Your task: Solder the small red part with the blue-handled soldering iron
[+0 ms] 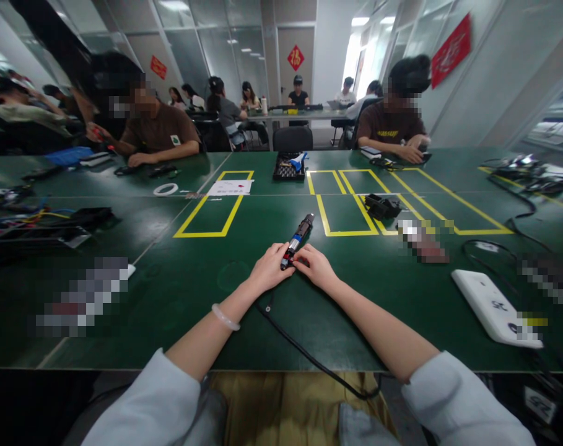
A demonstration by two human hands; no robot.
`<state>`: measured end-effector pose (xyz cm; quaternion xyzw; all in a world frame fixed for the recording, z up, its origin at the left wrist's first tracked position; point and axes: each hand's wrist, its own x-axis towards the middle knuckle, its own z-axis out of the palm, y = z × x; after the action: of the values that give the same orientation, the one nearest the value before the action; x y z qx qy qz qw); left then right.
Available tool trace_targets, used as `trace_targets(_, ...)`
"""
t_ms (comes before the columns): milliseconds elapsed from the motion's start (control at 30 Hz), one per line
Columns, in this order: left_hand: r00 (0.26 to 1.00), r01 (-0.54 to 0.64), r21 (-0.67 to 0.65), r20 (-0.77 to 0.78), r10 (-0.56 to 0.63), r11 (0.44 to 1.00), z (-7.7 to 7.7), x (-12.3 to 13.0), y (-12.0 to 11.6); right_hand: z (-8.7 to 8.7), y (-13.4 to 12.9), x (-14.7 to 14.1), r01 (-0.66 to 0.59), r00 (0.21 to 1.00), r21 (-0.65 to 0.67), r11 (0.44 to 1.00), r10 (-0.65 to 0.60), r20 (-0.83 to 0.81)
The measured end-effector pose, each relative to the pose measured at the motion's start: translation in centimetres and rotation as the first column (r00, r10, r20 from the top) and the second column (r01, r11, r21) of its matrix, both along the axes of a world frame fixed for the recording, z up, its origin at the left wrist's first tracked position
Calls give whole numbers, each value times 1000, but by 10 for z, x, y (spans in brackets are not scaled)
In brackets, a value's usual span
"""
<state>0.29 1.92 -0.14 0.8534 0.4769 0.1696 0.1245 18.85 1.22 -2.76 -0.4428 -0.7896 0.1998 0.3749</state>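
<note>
In front of me on the green table lies a slim, dark device with a silver and blue motor-like section (300, 237) and red parts at its near end. My left hand (270, 270), with a pale bangle at the wrist, grips its near end from the left, fingers curled against it. My right hand (316, 267) has thumb and fingertips pinched together at the red part on the right side. What exactly those fingertips hold is hidden. A black cable (304, 353) curves from below my hands over the table's front edge.
Ahead stands a black tray (289, 167) with blue and other small parts. A black block-like part (382, 206) sits to the right, and a white power bank (492, 306) lies nearer. Cables and frames (72, 223) crowd the left. Two people sit across the table.
</note>
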Motion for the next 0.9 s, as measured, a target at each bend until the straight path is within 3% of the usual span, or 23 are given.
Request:
trace_targets(267, 961, -122, 198, -221, 166, 972, 3, 16, -9, 0, -2, 1, -17, 1000, 77, 997, 16, 16)
trace_targets(500, 945, -131, 206, -270, 185, 970, 7, 9, -6, 2, -4, 2, -42, 998, 29, 999, 44, -41)
trace_targets(700, 918, -189, 200, -313, 246, 961, 9, -36, 2, 3, -3, 6, -34, 999, -16, 999, 34, -36)
trace_targets(900, 832, -404, 166, -341, 437, 899, 11, -107, 16, 3, -3, 6, -42, 998, -36, 998, 40, -58)
